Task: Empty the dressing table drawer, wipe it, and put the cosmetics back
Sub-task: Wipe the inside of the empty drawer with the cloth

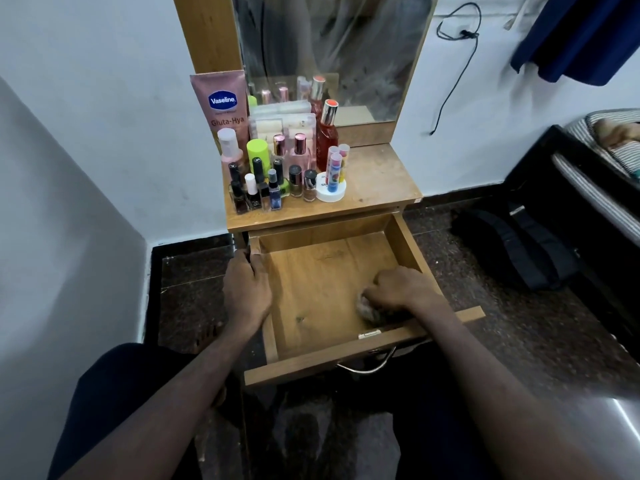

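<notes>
Head camera, looking down over a dressing table.

One wide-angle view from the person's head faces forward and down, close above the open drawer (332,292), both forearms reaching in from the bottom edge; tabletop (377,181) and mirror (332,46) lie beyond, walls bowing at the sides.

Wooden drawer (332,271) pulled open, cosmetics (277,168) clustered on tabletop

White walls (104,98) meet a dark speckled floor (519,323); a black cable (453,74) hangs beside the mirror (346,46).
</notes>
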Tool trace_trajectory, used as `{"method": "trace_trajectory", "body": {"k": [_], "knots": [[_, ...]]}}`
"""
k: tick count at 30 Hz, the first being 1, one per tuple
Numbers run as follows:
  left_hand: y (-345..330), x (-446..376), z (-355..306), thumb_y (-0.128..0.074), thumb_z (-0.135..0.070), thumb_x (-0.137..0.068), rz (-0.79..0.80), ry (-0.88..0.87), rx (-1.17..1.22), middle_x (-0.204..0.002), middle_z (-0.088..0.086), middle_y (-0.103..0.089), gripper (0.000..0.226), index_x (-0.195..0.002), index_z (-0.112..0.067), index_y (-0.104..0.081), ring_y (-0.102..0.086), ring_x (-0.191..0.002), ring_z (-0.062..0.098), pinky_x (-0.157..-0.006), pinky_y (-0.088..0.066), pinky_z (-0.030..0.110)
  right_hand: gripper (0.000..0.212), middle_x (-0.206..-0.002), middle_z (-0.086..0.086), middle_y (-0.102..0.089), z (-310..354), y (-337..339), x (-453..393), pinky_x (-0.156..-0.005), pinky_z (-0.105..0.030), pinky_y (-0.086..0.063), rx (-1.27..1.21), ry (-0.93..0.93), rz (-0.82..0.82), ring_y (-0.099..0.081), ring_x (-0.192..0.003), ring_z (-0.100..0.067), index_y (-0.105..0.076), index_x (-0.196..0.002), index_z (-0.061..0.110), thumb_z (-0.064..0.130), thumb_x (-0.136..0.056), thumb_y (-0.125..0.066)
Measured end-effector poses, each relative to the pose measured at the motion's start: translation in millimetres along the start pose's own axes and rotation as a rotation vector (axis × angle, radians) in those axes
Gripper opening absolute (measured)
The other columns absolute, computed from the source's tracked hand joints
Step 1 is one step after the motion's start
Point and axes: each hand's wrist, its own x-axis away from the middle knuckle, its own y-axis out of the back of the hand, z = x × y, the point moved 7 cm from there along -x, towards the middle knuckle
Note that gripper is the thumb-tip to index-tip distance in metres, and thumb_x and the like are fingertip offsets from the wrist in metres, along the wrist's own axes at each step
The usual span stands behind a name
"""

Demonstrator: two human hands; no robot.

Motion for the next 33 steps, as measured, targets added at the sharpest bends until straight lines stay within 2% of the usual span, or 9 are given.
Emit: {"method": "trace_trajectory", "body": {"k": [5, 7, 11, 15, 20, 23, 26, 30, 33], "knots": [[0, -2, 0, -0.036, -0.036, -0.114, 0.001, -0.015, -0.002, -0.102, 0.009, -0.066, 0.036, -0.113, -0.01, -0.061, -0.062, -0.091, 0.026, -0.074, -0.041, 0.035, 0.027, -0.09, -0.005, -0.074, 18, -4, 12, -0.072, -0.032, -0.052, -1.324, 0.063, 0.11, -0.067, -0.085, -0.023, -0.069, -0.098, 0.015, 0.035, -0.1, -0.052], [-1, -2, 1, -0.036, -0.04, -0.114, 0.012, -0.005, -0.001, -0.103, 0.009, -0.066, 0.038, -0.114, -0.012, -0.061, -0.062, -0.093, 0.027, -0.076, -0.046, 0.039, 0.034, -0.095, -0.007, -0.075, 25, -2, 18, -0.078, -0.04, -0.059, -1.67, 0.172, 0.135, -0.068, -0.09, -0.026, -0.072, -0.11, 0.011, 0.039, -0.098, -0.057], [-1, 1, -2, -0.037, -0.039, -0.114, 0.014, 0.009, 0.02, -0.102, 0.006, -0.065, 0.034, -0.111, -0.015, -0.061, -0.063, -0.092, 0.024, -0.078, -0.051, 0.041, 0.062, -0.123, -0.016, -0.075, 32, -7, 27, -0.102, -0.059, -0.056, -1.815, 0.237, 0.192, -0.073, -0.112, -0.035, -0.062, -0.135, 0.004, 0.036, -0.085, -0.08], [0, 2, -1, -0.037, -0.038, -0.113, 0.01, 0.011, 0.025, -0.1, 0.006, -0.066, 0.035, -0.113, -0.013, -0.062, -0.064, -0.09, 0.024, -0.074, -0.047, 0.037, 0.057, -0.12, -0.024, -0.075, 34, -13, 25, -0.094, -0.051, -0.061, -1.96, 0.147, 0.119, -0.073, -0.112, -0.04, -0.057, -0.135, -0.004, -0.005, -0.081, -0.076], [1, 3, -1, -0.038, -0.038, -0.113, 0.009, 0.03, 0.022, -0.098, 0.006, -0.065, 0.036, -0.111, -0.011, -0.062, -0.062, -0.087, 0.023, -0.07, -0.039, 0.032, 0.036, -0.115, -0.03, -0.074, 24, -24, 17, -0.082, -0.048, -0.065, -2.19, -0.086, 0.046, -0.075, -0.104, -0.039, -0.058, -0.131, -0.01, -0.011, -0.095, -0.056], [0, 2, 2, -0.037, -0.04, -0.112, 0.011, 0.028, 0.031, -0.098, 0.005, -0.064, 0.037, -0.111, -0.012, -0.062, -0.062, -0.088, 0.023, -0.07, -0.039, 0.033, 0.031, -0.111, -0.023, -0.077, 8, -7, 24, -0.085, -0.048, -0.065, -2.22, -0.029, -0.117, -0.078, -0.093, -0.032, -0.064, -0.128, -0.001, -0.005, -0.098, -0.056], [-1, 2, 3, -0.036, -0.038, -0.112, 0.002, 0.019, 0.047, -0.095, 0.004, -0.063, 0.034, -0.106, -0.015, -0.061, -0.061, -0.086, 0.022, -0.064, -0.037, 0.032, 0.03, -0.103, -0.007, -0.081, -18, 55, 37, -0.086, -0.043, -0.064, -2.06, 0.142, -0.557, -0.078, -0.094, -0.024, -0.07, -0.121, 0.014, -0.003, -0.102, -0.053], [-1, 0, 4, -0.036, -0.036, -0.113, 0.001, 0.027, 0.067, -0.096, 0.004, -0.063, 0.035, -0.108, -0.014, -0.062, -0.061, -0.087, 0.021, -0.068, -0.039, 0.034, 0.023, -0.099, 0.002, -0.076, -30, 149, 33, -0.082, -0.04, -0.059, -1.388, 0.314, -1.055, -0.073, -0.096, -0.022, -0.071, -0.107, 0.028, 0.013, -0.098, -0.056], [-2, 0, 3, -0.037, -0.036, -0.113, 0.012, 0.037, 0.071, -0.097, 0.004, -0.064, 0.035, -0.109, -0.014, -0.063, -0.062, -0.088, 0.021, -0.073, -0.042, 0.036, 0.031, -0.105, -0.002, -0.075, -12, 182, 3, -0.081, -0.027, -0.049, -0.735, 0.476, -1.089, -0.064, -0.093, -0.013, -0.072, -0.12, 0.015, 0.004, -0.094, -0.058]]}}
